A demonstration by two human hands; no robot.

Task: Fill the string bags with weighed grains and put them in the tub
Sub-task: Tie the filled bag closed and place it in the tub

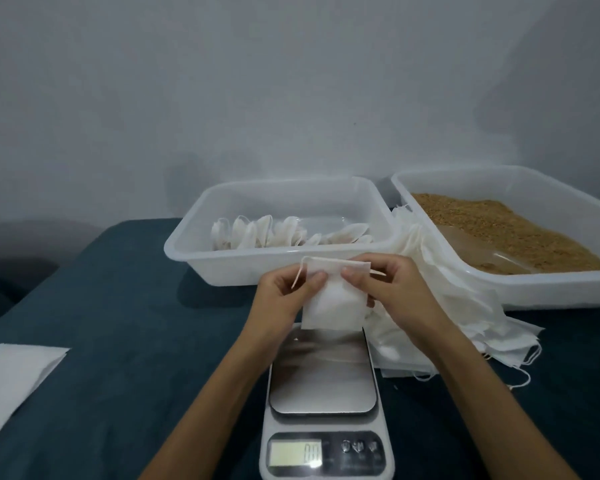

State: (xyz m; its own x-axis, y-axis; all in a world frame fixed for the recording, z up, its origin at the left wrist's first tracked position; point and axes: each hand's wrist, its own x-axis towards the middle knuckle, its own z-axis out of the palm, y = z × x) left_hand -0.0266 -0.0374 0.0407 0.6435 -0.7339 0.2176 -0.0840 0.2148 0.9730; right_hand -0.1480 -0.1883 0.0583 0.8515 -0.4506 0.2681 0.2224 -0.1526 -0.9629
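- Kitchen scale [323,386] is waiting below the fingers.
- Both hands, left hand [284,289] and right hand [381,282], are pinching the empty string bag [333,306]; spreading its mouth evenly should ease filling.

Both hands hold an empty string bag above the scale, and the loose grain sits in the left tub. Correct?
Not quite. In the head view the loose grain sits in the right tub; the left tub holds bags. Both hands do hold the string bag above the scale.
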